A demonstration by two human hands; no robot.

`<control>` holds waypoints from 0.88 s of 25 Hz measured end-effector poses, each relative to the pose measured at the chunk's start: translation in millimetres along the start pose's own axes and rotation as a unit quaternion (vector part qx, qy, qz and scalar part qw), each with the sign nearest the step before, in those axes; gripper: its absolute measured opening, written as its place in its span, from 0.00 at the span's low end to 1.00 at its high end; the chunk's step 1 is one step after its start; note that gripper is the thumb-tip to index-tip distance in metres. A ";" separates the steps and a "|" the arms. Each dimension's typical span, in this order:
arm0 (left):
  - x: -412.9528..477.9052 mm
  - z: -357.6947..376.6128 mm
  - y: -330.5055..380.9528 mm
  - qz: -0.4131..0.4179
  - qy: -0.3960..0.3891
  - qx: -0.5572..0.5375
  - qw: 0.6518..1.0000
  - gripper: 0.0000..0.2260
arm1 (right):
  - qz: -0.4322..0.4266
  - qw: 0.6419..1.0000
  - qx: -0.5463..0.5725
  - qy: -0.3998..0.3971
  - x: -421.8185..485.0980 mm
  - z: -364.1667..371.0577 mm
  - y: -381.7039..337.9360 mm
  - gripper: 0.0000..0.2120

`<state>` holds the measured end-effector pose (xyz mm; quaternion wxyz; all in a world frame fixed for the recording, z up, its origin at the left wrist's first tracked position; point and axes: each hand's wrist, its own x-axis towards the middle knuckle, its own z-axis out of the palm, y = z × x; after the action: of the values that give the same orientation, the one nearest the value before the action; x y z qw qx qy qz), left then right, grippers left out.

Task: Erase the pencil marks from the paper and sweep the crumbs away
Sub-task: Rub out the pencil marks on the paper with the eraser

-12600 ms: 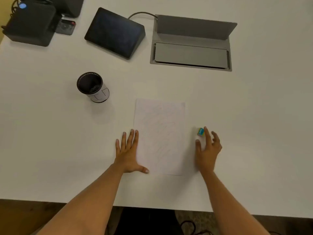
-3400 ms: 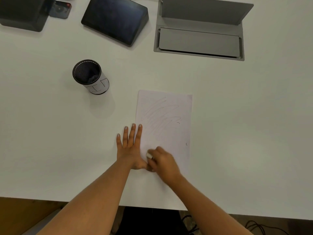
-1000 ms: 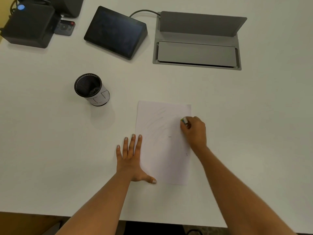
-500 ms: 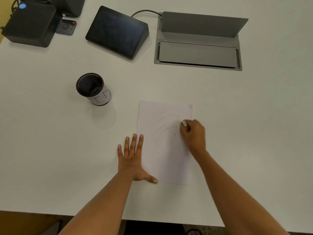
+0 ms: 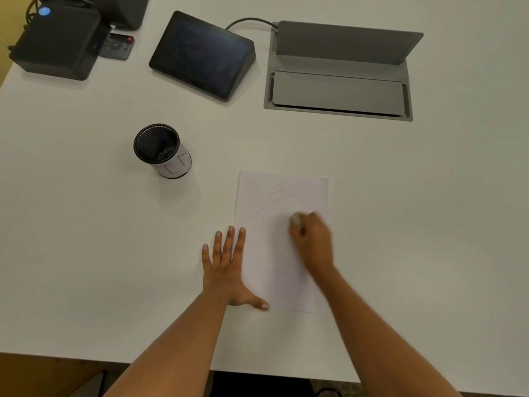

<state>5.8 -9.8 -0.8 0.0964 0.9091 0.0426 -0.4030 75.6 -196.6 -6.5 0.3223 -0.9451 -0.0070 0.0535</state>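
Paper (image 5: 274, 262) lies on the worktop (image 5: 86, 253) before the person. The left hand (image 5: 226, 267), fingers straight, pins its left edge against sliding. The right hand (image 5: 313, 242), blurred, pinches an eraser (image 5: 296, 219) beside the faint marks (image 5: 266, 202).

Both forearms (image 5: 171, 348) bare up to frame edge; hands bare too. On left hand (image 5: 226, 270), short rounded nails (image 5: 242, 230) show, fingers + thumb. Detail of right hand (image 5: 313, 242) lost to motion blur.
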 end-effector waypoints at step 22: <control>0.8 0.0 -0.5 0.003 0.008 -0.001 1.000 0.75 | 0.021 1.000 0.013 0.013 -0.8 7.1 -1.9 0.04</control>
<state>6.3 -9.3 -1.5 0.0981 0.9124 0.0411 -0.3952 74.1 -190.9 -10.8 0.3335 -0.9413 0.0175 0.0484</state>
